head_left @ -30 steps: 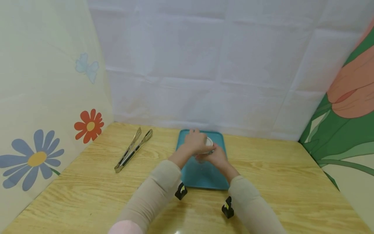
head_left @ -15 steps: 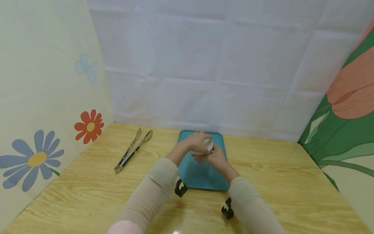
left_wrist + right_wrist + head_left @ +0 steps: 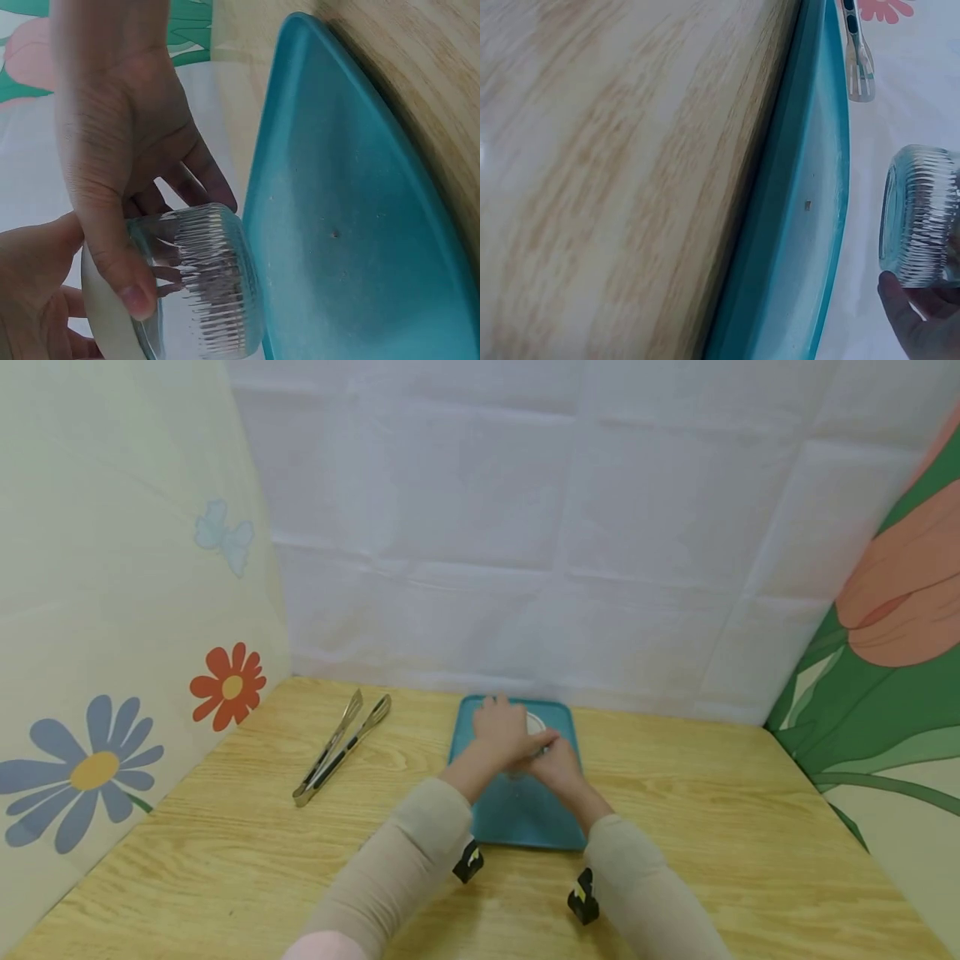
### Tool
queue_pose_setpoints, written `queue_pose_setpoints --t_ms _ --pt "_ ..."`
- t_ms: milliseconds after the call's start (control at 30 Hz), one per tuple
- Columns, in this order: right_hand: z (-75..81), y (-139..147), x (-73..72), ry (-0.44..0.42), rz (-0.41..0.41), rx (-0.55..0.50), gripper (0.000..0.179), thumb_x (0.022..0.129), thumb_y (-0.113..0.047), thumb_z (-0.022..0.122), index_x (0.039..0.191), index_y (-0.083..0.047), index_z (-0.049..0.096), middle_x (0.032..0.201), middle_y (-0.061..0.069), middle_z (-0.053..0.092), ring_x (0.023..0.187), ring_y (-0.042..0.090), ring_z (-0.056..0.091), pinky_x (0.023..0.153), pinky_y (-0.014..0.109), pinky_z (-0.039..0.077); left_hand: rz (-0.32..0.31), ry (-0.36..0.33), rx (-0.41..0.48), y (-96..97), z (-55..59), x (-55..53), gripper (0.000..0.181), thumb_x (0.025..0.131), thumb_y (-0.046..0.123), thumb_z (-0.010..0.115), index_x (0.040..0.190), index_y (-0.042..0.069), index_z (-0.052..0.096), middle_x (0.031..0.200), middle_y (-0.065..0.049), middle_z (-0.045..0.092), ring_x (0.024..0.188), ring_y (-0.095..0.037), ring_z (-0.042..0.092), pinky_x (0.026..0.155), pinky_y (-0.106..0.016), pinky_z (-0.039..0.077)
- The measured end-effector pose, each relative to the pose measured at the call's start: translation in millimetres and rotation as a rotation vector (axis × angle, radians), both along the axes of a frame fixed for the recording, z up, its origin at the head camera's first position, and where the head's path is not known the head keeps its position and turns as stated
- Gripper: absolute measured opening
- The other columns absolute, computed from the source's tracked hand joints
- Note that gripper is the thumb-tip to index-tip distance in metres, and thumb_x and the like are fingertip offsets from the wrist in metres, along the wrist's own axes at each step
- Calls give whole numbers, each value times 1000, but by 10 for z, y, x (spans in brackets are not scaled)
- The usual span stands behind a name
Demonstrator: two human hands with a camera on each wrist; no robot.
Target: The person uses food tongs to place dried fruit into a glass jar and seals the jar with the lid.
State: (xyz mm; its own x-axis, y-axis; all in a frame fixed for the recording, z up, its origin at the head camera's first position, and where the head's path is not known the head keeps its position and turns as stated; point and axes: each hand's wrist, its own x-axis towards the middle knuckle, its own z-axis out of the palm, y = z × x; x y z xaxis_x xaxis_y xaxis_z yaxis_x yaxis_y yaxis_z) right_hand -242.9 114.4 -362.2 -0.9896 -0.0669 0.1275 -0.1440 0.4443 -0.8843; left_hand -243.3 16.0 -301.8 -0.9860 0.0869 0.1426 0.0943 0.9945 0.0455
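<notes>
A clear ribbed glass jar point(image 3: 214, 281) with a white lid point(image 3: 112, 304) is between my two hands over a teal tray point(image 3: 525, 822). My right hand point(image 3: 558, 766) grips the jar's body, its thumb lying along the glass near the lid in the left wrist view. On top, my left hand point(image 3: 501, 731) holds the lid with bent fingers. From above, the hands cover most of the jar. The right wrist view shows the ribbed jar point(image 3: 922, 217) with right-hand fingers point(image 3: 904, 304) at its side. Whether its base touches the tray, I cannot tell.
Metal tongs point(image 3: 341, 747) with black grips lie on the wood-grain table point(image 3: 697, 827), left of the tray. A white cloth point(image 3: 517, 527) hangs behind the table. Printed flower panels point(image 3: 93, 610) stand at both sides. Small black devices point(image 3: 583, 897) are worn at the wrists.
My left hand turned over the lid, tilting right half a second ago, and has now swung back with its fingers pointing away. The right hand and jar stayed nearly in place.
</notes>
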Motion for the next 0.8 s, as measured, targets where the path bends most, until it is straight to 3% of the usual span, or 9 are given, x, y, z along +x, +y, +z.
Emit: queue_pose_setpoints --t_ms 267,467,667,800 --pt "-25 22 23 0 109 -144 60 59 -21 80 109 -6 52 102 6 55 92 22 51 73 36 43 -97 -44 71 -49 50 -41 48 74 56 52 83 10 61 89 -9 50 87 -24 44 64 -37 41" --pt "29 38 76 -6 156 -137 66 61 -25 78 117 -8 47 105 5 54 91 21 52 73 36 43 -221 -84 85 -98 95 -84 28 69 43 61 71 16 58 75 -1 47 74 -19 42 61 -34 37" --pt "-31 52 38 1 181 -122 67 62 -27 78 118 -10 47 106 5 54 91 21 52 71 36 44 -305 -135 91 -132 143 -92 34 68 41 64 93 17 63 84 -1 52 77 -18 43 63 -34 37" --pt "-42 60 28 -4 210 -144 65 62 -23 78 118 -8 47 105 5 54 91 20 52 71 35 44 -335 -215 135 -165 175 -75 48 71 36 64 115 18 56 98 -4 51 82 -19 44 65 -34 37"
